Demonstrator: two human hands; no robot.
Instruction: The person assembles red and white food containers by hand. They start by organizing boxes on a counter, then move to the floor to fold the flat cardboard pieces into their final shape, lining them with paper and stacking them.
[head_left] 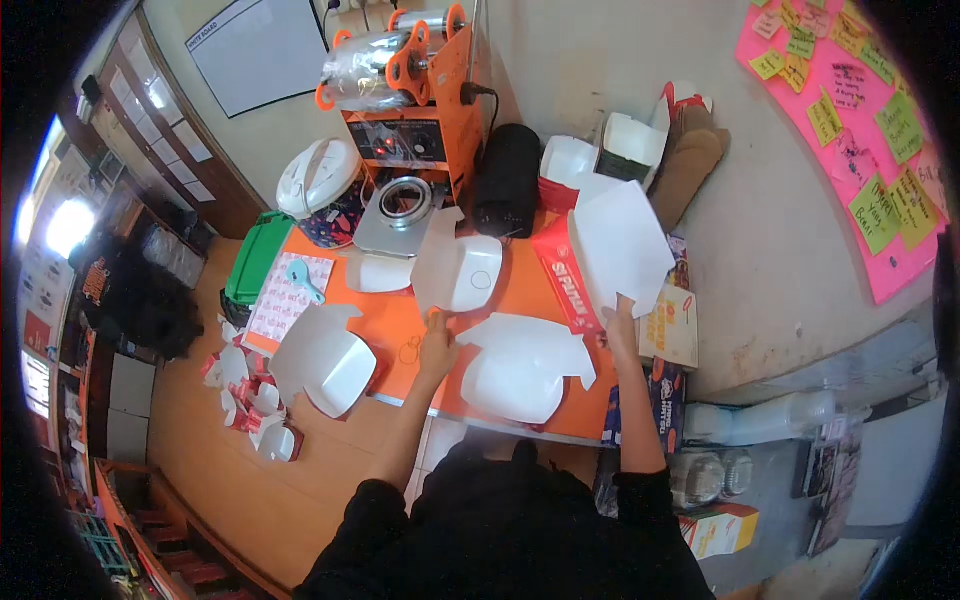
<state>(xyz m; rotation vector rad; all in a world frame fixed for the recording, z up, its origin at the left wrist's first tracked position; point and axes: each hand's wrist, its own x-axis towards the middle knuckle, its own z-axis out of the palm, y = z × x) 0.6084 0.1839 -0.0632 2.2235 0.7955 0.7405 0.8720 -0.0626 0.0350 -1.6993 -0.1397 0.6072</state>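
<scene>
My right hand [621,328] grips the near corner of an unfolded white-lined paper food box [622,245] with a red outer side, held tilted above the right of the orange table. My left hand [436,348] is at the near edge of another open paper box [474,275], fingertips at its flap and the thumb apart from them. Between my forearms, at the table's front edge, lies an open box with spread flaps [522,368]. One more open box [325,365] rests left of my left hand. A smaller white tray-shaped box [383,273] sits behind.
An orange sealing machine [410,140], a black cylinder [507,180] and a rice cooker [320,180] stand at the back. More boxes [632,142] lean by the wall. A turquoise scoop [305,281] lies left; several small red-white boxes [250,390] sit beyond the table's left edge.
</scene>
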